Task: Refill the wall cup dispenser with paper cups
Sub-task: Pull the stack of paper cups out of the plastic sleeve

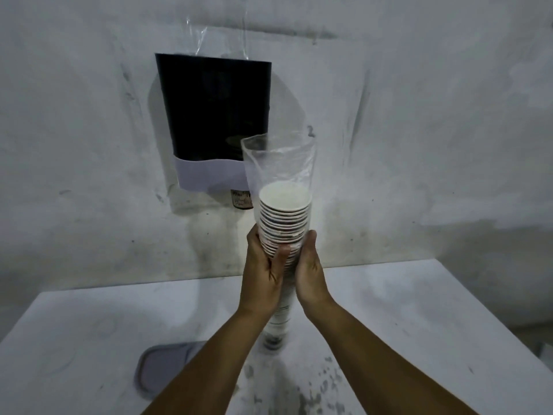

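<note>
Right now I'm holding the stack of paper cups [284, 223] upright, long axis near vertical, foot resting on or just above the table [419, 310] near its far edge; contact there is too blurred to call. Stack sits inside a clear plastic sleeve [279, 163] whose open, empty top stands above the uppermost cup. Left hand [264, 271] wraps the left side of the stack, thumb across the front, fingers curled behind: closed grip on cups through the plastic. Right hand [309, 271] presses the right side, palm in, fingers hidden behind; looks like a closed grip too, same height as the left.

Key relation: the wall dispenser [214, 115], dark body with a pale lower band, hangs on the wall [419, 115] above and to the left of my hands, well apart from the stack. Its long axis runs vertical as well, roughly parallel to the stack. Left hand is the nearer one to it. A loose clear plastic piece [221, 37] sticks up from the dispenser top, so I judge loading goes in from above: stack must rise and shift left. Sleeve not yet off the cups. Grey flat object [158, 369] lies near the table's near-left part, untouched.
</note>
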